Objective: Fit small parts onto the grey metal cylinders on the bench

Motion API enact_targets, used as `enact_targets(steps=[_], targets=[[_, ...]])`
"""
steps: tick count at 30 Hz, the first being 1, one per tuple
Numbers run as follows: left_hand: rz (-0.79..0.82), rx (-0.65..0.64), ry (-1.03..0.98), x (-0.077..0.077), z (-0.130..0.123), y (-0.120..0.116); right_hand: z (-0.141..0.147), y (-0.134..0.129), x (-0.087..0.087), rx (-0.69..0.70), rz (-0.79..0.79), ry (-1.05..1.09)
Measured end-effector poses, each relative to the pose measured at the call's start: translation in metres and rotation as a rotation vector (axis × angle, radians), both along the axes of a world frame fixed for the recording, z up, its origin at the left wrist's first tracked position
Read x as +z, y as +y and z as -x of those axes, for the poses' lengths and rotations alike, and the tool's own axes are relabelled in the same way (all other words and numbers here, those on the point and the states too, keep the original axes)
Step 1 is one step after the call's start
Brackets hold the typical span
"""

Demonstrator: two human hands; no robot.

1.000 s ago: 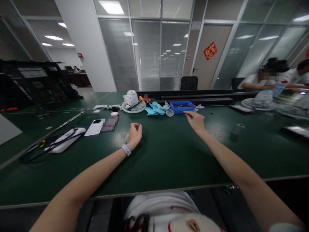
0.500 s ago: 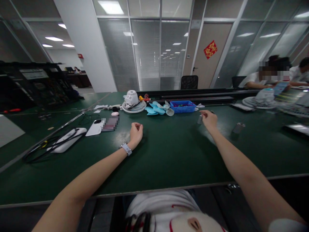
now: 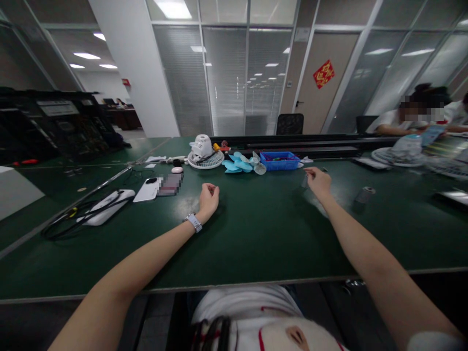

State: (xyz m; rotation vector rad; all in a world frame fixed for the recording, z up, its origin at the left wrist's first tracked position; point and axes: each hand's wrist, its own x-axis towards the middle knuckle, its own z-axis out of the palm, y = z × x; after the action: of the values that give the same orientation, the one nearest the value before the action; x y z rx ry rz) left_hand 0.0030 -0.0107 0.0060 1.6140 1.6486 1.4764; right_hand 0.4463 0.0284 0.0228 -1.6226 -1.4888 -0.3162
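My left hand [image 3: 209, 201] rests on the green table [image 3: 256, 239] with its fingers curled closed; whether anything is inside is hidden. Further right, my right hand [image 3: 319, 182] has its fingers pressed together beside a small grey metal cylinder [image 3: 304, 181], partly hidden behind the fingers. Whether the fingertips grip or only touch it is too small to tell. A second grey cylinder [image 3: 365, 195] stands on the table to the right of my right hand.
Along the back are a white fan part [image 3: 202, 148], light-blue fan blades [image 3: 239, 162] and a blue bin [image 3: 280, 161]. On the left lie a white phone [image 3: 148, 189], a white device [image 3: 107, 207] with black cables, and a pinkish oval [image 3: 177, 170]. A person [image 3: 395, 122] sits at right.
The whole view has shifted slightly, so the scene sits a little further right. Both hands keep nearly the same places and poses on the table.
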Motion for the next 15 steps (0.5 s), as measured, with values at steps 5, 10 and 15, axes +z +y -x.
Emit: enact_targets(steps=[5,10,15], targets=[[0.01,0.0,-0.008,0.0,-0.001,0.001,0.004,0.002,-0.016,-0.073,-0.031,0.059],[0.016,-0.003,-0.02,0.0,-0.001,0.001,0.008,0.008,-0.029,-0.243,0.265,0.38],[0.014,-0.012,-0.016,0.002,-0.001,-0.001,0.01,0.008,-0.026,-0.27,0.297,0.377]])
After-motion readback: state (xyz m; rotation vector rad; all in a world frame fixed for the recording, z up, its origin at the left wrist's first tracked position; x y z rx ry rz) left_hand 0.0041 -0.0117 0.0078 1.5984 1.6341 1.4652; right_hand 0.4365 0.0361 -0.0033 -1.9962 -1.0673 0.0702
